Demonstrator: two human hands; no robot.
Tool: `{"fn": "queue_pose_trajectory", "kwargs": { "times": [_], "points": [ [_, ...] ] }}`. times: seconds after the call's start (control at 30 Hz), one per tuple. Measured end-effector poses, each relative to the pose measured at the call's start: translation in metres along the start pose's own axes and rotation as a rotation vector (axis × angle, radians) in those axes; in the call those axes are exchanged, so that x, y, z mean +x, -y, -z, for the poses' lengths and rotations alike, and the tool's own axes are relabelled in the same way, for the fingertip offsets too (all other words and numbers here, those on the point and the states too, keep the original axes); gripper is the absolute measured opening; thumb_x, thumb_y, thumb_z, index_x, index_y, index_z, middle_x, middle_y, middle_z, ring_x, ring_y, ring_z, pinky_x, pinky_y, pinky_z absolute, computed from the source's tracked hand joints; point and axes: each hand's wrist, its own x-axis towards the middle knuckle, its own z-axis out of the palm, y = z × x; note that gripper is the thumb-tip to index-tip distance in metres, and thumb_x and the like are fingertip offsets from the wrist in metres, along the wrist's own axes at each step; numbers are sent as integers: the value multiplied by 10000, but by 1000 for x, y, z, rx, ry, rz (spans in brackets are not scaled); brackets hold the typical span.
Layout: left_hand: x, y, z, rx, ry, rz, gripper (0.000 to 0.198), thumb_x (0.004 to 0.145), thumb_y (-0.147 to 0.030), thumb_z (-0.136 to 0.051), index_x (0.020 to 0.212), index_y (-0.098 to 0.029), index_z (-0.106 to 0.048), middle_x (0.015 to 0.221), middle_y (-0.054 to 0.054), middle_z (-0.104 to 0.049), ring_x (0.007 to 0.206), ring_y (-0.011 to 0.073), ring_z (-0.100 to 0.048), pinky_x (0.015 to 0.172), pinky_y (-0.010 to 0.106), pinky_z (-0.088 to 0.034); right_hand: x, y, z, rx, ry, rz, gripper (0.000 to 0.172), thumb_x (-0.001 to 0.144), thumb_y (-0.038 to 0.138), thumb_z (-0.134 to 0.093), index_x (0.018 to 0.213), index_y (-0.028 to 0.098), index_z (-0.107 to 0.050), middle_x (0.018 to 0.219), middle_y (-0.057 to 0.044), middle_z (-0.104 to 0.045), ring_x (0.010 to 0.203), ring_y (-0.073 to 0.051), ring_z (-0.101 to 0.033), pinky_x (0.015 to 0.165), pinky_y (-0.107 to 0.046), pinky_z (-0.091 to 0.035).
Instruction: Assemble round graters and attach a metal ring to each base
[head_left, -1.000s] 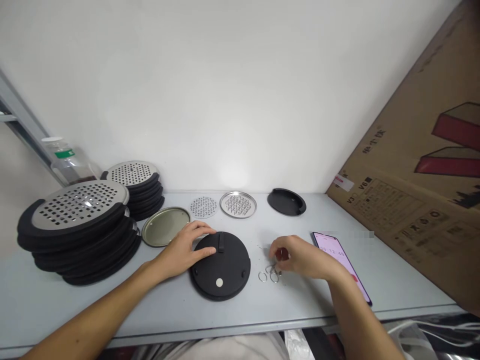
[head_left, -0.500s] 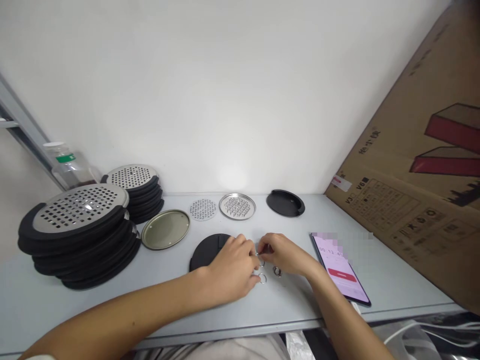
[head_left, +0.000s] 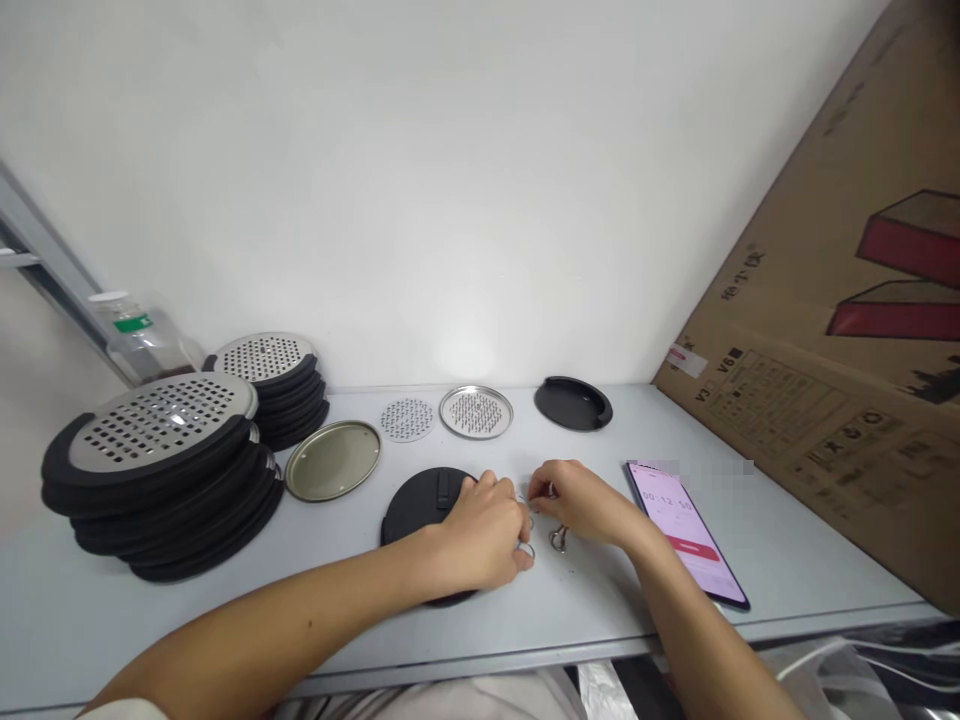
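My left hand rests over the right part of a black round holder, fingers curled down. At its thumb and fingertips a thin metal ring shows, gripped there. My right hand is closed in a pinch just to the right; glints of metal show by its fingertips, but what they hold is too small to make out. Below that hand is a small cluster of metal rings. Much of the holder is hidden under my left hand and forearm.
Stacks of black-rimmed graters stand at left, by a clear bottle. Behind lie a metal lid, perforated disc, rimmed grater plate and black tray. A phone and cardboard box are at right.
Both hands have shifted slightly right, uncovering more of the black holder. The lower ring that lay by my left thumb is now between its fingers. The ring cluster under my right hand shows more.
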Motion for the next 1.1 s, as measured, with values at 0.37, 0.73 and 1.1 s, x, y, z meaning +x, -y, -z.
{"fn": "queue_pose_trajectory", "kwargs": {
  "times": [0.37, 0.73, 1.1],
  "points": [
    [8, -2, 4, -40, 70, 3, 90, 717, -282, -699, 766, -211, -675, 966, 84, -655, 1031, 327, -537, 845, 495, -401, 2, -1, -4, -77, 0, -53, 190, 721, 112, -520, 750, 178, -695, 751, -48, -710, 689, -175, -629, 603, -246, -401],
    [-3, 30, 30, -546, -247, 110, 137, 764, -319, -671, 795, -188, -644, 755, 9, -680, 716, 166, -636, 655, 267, -474, 3, -1, -2, -71, -17, -43, 240, 764, 146, -556, 944, 183, -709, 823, -59, -709, 716, -179, -634, 621, -252, -408],
    [-54, 82, 42, -453, -333, 239, 197, 782, -366, -637, 839, -189, -701, 742, 16, -695, 696, 171, -610, 628, 261, -430, 19, 28, 1, -289, 99, -122, 118, 667, 76, -613, 669, 149, -706, 711, -121, -704, 658, -244, -667, 551, -280, -399]
  ]
}}
